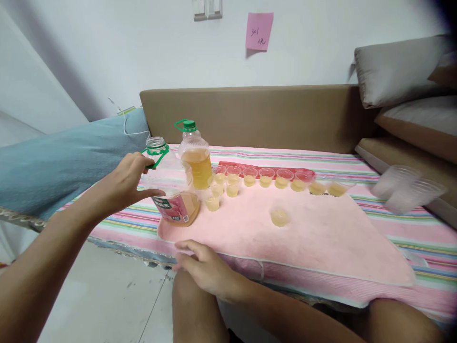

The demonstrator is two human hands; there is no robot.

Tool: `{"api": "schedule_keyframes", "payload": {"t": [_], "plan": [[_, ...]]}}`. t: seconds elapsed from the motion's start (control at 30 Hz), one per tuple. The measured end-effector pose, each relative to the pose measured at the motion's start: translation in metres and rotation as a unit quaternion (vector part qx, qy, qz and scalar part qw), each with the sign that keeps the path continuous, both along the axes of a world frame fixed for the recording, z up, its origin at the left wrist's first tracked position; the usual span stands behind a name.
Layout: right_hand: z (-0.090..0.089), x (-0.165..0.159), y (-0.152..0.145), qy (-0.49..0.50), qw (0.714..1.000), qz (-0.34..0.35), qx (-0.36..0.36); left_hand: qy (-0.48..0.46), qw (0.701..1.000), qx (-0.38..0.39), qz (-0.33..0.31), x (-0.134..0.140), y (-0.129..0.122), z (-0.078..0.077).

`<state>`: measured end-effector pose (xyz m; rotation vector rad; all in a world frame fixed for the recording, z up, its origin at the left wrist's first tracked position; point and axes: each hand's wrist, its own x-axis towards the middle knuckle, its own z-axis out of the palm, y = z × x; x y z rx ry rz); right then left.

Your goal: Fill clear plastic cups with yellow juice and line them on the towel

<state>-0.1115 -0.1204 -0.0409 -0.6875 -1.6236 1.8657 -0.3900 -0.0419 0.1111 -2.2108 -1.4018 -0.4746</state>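
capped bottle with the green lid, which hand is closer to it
Left. The left hand is on the open bottle, left and in front of the capped bottle; the right hand is farther off, by the left knee.

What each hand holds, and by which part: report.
Left hand touches the green handle of the uncapped juice bottle; a firm hold cannot be told. Right hand: nothing.

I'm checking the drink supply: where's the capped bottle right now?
In the head view, the capped bottle stands left of centre, behind the open bottle and before the brown backrest.
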Motion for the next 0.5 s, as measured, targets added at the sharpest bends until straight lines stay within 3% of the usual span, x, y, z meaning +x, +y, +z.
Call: {"api": "schedule_keyframes", "payload": {"t": [0.17,0.23,0.3,0.37,0.43,0.47,0.5], "plan": [[0.042,0.086,0.022,-0.011,0.997,0.049,0.062,0.018,0.999,0.032,-0.022,0.008,-0.007,0.019],[0.059,0.121,0.044,0.004,0.994,0.021,0.109,-0.001,0.997,0.081,-0.02,0.015,-0.012,0.025],[0.07,0.156,0.068,0.014,0.982,-0.065,0.177,-0.041,0.987,0.158,-0.006,0.03,-0.02,0.024],[0.071,0.189,0.091,0.002,0.955,-0.165,0.245,-0.108,0.962,0.252,0.002,0.062,-0.034,0.009],[0.064,0.22,0.109,-0.041,0.921,-0.239,0.304,-0.211,0.926,0.309,-0.047,0.117,-0.051,-0.021],[0.059,0.233,0.116,-0.06,0.905,-0.269,0.325,-0.268,0.92,0.269,-0.09,0.152,-0.06,-0.04],[0.052,0.245,0.122,-0.075,0.892,-0.291,0.337,-0.274,0.933,0.162,-0.169,0.189,-0.069,-0.062]]}}
